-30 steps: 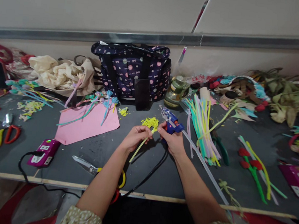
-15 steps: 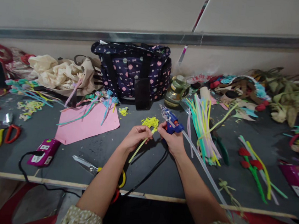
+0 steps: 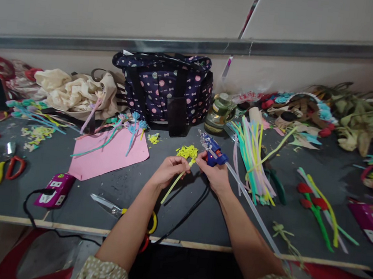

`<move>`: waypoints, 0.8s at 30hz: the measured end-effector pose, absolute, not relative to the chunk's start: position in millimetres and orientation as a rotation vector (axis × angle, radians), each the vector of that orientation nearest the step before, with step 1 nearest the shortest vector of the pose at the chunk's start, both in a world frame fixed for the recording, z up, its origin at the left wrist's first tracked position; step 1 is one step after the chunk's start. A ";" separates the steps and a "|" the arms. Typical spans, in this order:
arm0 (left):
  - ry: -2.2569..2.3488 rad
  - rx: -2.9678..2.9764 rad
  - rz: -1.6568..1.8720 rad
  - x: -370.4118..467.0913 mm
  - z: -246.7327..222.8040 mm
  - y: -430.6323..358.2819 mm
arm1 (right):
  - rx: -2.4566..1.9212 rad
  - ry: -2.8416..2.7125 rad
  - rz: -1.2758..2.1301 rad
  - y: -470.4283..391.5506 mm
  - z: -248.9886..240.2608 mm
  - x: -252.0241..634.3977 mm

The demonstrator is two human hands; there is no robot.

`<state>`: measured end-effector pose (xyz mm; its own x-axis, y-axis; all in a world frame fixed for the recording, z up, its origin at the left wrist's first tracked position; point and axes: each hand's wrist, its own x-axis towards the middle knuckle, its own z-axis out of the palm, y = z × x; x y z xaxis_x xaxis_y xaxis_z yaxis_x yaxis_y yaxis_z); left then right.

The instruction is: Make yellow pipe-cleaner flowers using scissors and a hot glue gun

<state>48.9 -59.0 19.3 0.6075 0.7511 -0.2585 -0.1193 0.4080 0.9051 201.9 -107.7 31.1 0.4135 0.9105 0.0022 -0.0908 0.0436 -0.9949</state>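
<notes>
My left hand (image 3: 167, 171) pinches a pale yellow pipe cleaner (image 3: 172, 188), whose free end slants down towards the table's front. In my right hand (image 3: 216, 176) is a blue hot glue gun (image 3: 218, 156), its glue-smeared nozzle pointing up and left. A long clear glue stick (image 3: 255, 211) runs out of its back to the lower right. The thumb and a finger of my right hand also meet at the pipe cleaner's upper end, where small yellow bits show. Just behind the fingertips lies a heap of yellow clippings (image 3: 187, 150).
Yellow-and-red scissors (image 3: 109, 206) lie partly under my left forearm. A pink sheet (image 3: 111, 158) with fuzzy stems is to the left, and a purple power socket (image 3: 56, 190) near the front edge. A pipe-cleaner bundle (image 3: 253, 153) lies right. A phone (image 3: 177, 117) leans on a dotted bag (image 3: 159, 83).
</notes>
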 end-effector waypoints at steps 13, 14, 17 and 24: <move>0.741 0.978 0.700 48.8 23.1 -58.7 | -1.094 -0.672 0.941 -109.2 28.3 203.0; 0.733 0.969 0.710 48.6 22.5 -58.5 | -1.087 -0.670 0.946 -109.3 28.9 202.2; 0.719 0.949 0.727 48.1 21.2 -57.5 | -1.093 -0.671 0.946 -109.6 28.8 200.0; 0.710 0.917 0.787 48.0 22.3 -56.1 | -1.103 -0.703 0.997 -110.4 25.2 197.7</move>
<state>48.0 -56.1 22.3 0.5241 0.8293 -0.1942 -0.2780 0.3821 0.8813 197.7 -110.4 25.2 0.4093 0.9123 -0.0103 -0.2964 0.1223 -0.9472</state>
